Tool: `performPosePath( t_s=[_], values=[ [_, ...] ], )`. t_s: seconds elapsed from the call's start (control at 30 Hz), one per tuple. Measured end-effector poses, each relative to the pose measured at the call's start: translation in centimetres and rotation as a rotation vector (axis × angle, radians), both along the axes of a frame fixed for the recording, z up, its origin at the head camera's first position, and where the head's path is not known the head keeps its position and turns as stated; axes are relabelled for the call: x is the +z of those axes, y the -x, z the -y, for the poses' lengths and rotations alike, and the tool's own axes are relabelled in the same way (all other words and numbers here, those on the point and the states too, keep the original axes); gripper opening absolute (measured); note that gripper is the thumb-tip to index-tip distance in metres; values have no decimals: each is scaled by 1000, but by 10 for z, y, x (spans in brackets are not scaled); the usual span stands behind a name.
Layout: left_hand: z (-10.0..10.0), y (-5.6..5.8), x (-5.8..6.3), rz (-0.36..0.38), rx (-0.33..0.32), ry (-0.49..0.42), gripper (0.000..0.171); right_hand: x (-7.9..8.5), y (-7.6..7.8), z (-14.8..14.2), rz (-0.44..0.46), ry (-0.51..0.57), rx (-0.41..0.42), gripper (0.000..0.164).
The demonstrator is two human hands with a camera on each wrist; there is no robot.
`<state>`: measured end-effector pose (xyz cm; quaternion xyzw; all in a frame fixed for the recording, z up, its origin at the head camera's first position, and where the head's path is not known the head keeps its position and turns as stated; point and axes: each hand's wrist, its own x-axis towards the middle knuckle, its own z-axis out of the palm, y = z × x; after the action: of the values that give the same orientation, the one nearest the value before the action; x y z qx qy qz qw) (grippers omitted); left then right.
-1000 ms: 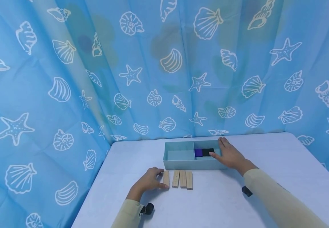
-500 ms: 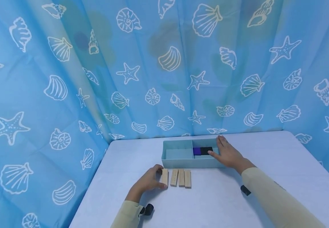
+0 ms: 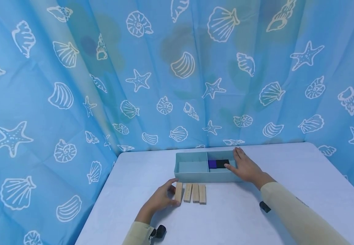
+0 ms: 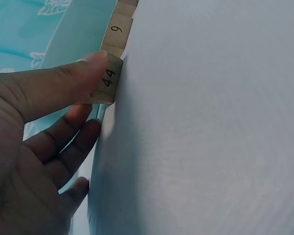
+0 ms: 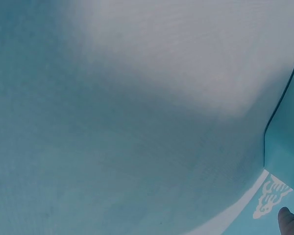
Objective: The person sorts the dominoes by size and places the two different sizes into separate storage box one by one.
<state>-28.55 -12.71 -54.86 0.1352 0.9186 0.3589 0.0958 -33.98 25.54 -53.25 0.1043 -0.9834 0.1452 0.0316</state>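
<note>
My left hand point(image 3: 161, 199) pinches the leftmost wooden block point(image 3: 179, 192) by its two ends, thumb at the near end and fingers at the far end. In the left wrist view the thumb lies at the top of this block point(image 4: 108, 81), whose end is marked 44. Three more wooden blocks point(image 3: 195, 193) lie side by side to its right, in front of a pale blue-green divided box point(image 3: 195, 177). My right hand point(image 3: 247, 168) rests at the box's right end, fingers straight; the right wrist view catches only a fingertip point(image 5: 289, 223).
In the box's right compartment lie a purple piece point(image 3: 212, 164) and a black piece point(image 3: 222, 164), partly behind my right thumb. A white-covered table point(image 3: 219, 224) bears everything. Behind it hangs a blue curtain point(image 3: 152, 112) with a shell print.
My left fingers have closed around the leftmost block, which now leans a little compared with before. The right hand keeps its place on the box. The head view shifts slightly.
</note>
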Motion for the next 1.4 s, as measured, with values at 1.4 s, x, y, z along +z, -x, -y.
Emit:
performPosePath(
  t_s=[1.4],
  values=[
    [0, 11, 10, 4, -73, -248, 69, 10, 2, 0, 6, -127, 30, 111]
  ],
)
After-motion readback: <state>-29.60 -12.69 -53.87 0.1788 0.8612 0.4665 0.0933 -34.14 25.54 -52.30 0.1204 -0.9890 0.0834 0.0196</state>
